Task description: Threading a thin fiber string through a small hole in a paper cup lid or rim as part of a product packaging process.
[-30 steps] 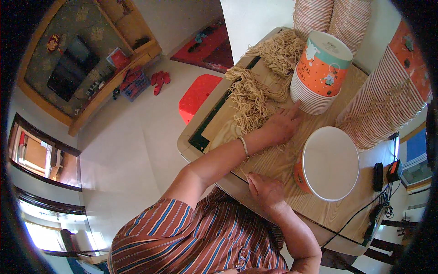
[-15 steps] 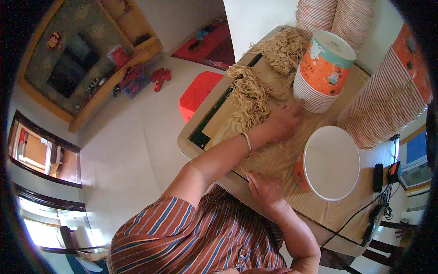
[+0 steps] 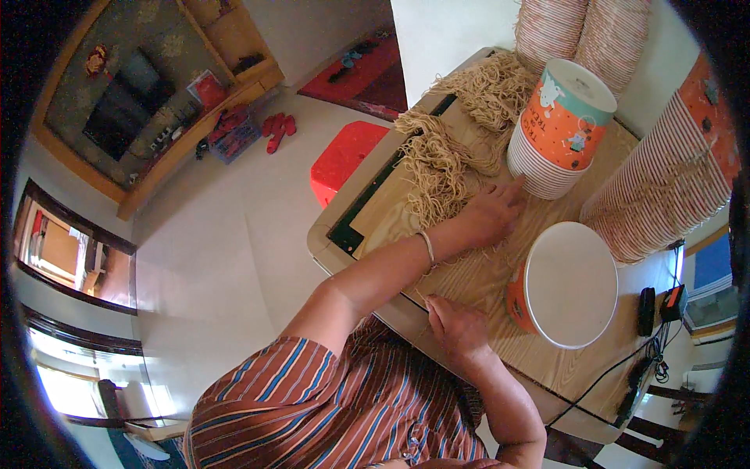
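My left hand (image 3: 494, 213), with a bracelet at the wrist, lies palm down on the wooden tabletop. Its fingers reach forward, apart, to the base of a stack of upside-down paper tubs (image 3: 561, 129), orange and teal with white rims. Whether the fingertips touch the rims is hard to tell. Close to the front edge, my right hand (image 3: 461, 327) is closed in a pinch, a thin end of twine showing at its fingertips. Loose beige twine (image 3: 437, 176) lies in heaps beyond my left forearm. A single paper tub (image 3: 572, 285), white inside, stands right of my hands.
A long leaning stack of tubs (image 3: 664, 176), wrapped with twine, stands at the right. More tied stacks (image 3: 551, 31) rise at the back by the wall. Black cables (image 3: 660, 352) and a power adapter lie at the right edge. A red stool (image 3: 348, 160) stands left of the table.
The whole view has shifted slightly, moving the scene a little right and down. Both hands stay in nearly the same places, with the left fingers still by the stack.
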`<state>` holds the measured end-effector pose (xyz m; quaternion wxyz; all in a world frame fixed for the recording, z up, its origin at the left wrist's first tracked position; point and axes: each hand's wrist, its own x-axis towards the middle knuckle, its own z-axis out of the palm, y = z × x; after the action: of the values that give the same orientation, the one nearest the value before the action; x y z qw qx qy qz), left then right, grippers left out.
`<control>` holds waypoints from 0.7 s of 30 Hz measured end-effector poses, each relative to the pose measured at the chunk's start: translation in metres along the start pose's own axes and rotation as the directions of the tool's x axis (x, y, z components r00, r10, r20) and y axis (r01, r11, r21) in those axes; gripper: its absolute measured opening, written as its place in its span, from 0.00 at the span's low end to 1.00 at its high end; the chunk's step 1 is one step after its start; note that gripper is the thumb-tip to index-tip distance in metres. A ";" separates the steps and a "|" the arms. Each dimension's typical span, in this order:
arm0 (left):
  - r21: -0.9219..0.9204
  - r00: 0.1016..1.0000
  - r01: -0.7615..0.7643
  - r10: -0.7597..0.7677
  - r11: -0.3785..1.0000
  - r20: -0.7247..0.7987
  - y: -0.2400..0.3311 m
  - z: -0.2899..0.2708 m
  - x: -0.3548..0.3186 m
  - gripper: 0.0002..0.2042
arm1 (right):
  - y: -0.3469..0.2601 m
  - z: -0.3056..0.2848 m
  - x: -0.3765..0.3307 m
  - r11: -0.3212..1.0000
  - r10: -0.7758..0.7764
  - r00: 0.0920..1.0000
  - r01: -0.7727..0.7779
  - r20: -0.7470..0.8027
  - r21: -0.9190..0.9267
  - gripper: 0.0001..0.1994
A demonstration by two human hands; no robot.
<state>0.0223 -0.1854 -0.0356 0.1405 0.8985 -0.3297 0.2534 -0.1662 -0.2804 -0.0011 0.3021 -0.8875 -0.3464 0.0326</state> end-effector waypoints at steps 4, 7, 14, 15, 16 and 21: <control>0.020 1.000 -0.014 0.014 1.000 -0.005 0.001 0.000 -0.001 0.19 | -0.003 -0.005 0.001 1.000 0.015 0.999 -0.014 0.029 -0.006 0.09; 0.019 0.999 -0.044 0.044 0.999 -0.016 -0.001 0.002 -0.002 0.20 | -0.004 -0.006 0.001 1.000 0.024 0.999 -0.024 0.045 -0.003 0.09; -0.101 0.996 0.009 0.001 0.995 0.095 -0.001 -0.004 -0.001 0.24 | -0.002 -0.006 0.000 1.000 0.011 0.999 -0.012 0.035 0.019 0.09; -0.080 0.994 0.007 0.002 0.997 0.108 0.000 -0.007 0.001 0.23 | -0.002 -0.006 0.000 1.000 0.007 0.999 -0.008 0.038 0.024 0.09; -0.078 0.994 0.010 -0.001 0.997 0.108 -0.002 -0.004 0.000 0.23 | -0.003 -0.006 0.001 1.000 0.004 0.999 -0.005 0.040 0.025 0.09; -0.020 0.997 -0.046 0.047 0.999 0.054 -0.002 -0.007 0.002 0.20 | 0.001 0.000 -0.003 0.999 -0.021 1.000 0.021 0.001 0.034 0.09</control>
<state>0.0226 -0.1817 -0.0287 0.1339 0.8958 -0.3567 0.2290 -0.1678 -0.2833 -0.0018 0.3171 -0.8787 -0.3551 0.0358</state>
